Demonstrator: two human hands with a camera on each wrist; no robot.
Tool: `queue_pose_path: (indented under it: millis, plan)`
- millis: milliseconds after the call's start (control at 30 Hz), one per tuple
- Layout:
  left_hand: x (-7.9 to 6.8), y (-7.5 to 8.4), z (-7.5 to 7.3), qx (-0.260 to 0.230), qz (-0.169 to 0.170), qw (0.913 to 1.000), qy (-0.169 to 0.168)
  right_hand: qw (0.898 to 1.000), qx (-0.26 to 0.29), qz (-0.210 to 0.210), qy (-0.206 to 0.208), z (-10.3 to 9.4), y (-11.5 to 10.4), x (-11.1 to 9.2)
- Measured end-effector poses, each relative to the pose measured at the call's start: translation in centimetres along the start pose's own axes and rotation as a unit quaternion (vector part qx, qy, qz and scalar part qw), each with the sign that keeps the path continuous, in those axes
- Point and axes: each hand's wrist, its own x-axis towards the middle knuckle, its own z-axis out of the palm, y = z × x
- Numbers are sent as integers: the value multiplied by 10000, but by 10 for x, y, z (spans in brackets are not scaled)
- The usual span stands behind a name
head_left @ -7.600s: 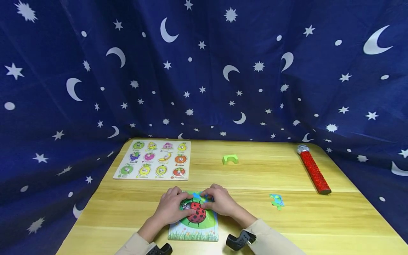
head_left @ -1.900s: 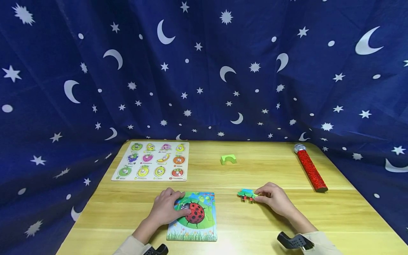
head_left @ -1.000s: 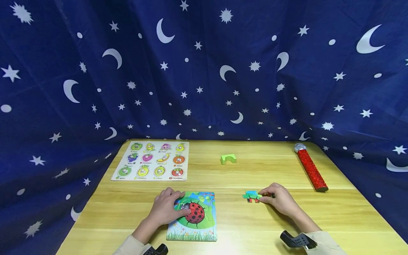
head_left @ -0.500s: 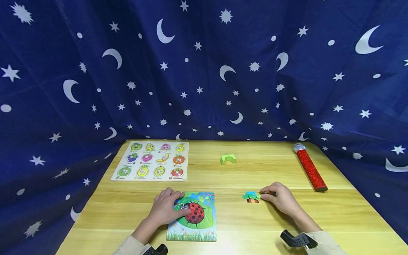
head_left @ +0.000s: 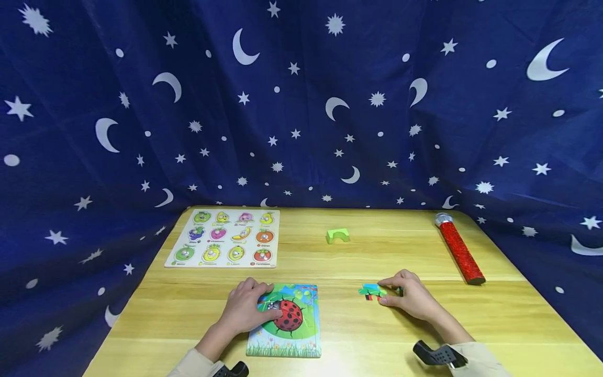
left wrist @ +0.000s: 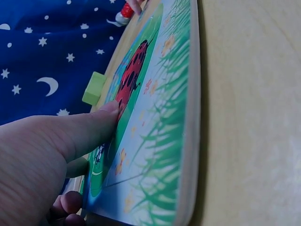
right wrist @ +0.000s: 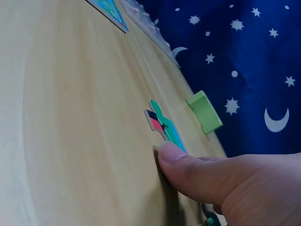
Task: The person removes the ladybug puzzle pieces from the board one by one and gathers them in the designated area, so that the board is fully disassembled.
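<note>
A square ladybug jigsaw puzzle (head_left: 294,330) lies flat on the table. My left hand (head_left: 245,309) holds its left side, the thumb on the ladybug picture and the curled fingers at the board's edge, as the left wrist view also shows. Farther right, my right hand (head_left: 414,296) pinches the right end of a puzzle piece (head_left: 371,291) coloured green, blue, red and black, thumb in front and index finger behind. In the right wrist view that puzzle piece (right wrist: 160,122) juts past the thumb, low over the wood. A second green and dark thing (right wrist: 210,219) shows partly under the palm.
A fruit peg-puzzle board (head_left: 221,238) lies at the back left. A light green arch block (head_left: 337,235) stands at the back middle. A red glittery microphone (head_left: 459,248) lies at the right. A dark blue star-patterned curtain (head_left: 301,104) hangs behind the table.
Both hands were on the ladybug puzzle at first; the right hand has since gone right with a puzzle piece. Lately its thumb and index finger have shifted slightly on it. The left hand stays put.
</note>
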Motion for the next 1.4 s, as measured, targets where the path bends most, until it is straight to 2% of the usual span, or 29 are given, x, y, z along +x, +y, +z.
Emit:
queue_pose_path:
  millis: [300, 533, 733, 1400]
  plan:
    - [1, -3, 3, 35, 6, 10000, 49, 9987, -173, -479, -54, 2, -2, 1]
    - [1, -2, 2, 39, 13, 10000, 12, 9992, -208, -331, -1, 2, 1, 1]
    - [0, -1, 1, 33, 11, 10000, -3, 9986, -254, -450, 96, 1, 4, 0]
    - [-1, 3, -2, 16, 6, 10000, -4, 9993, -114, -327, -127, -3, 5, 2]
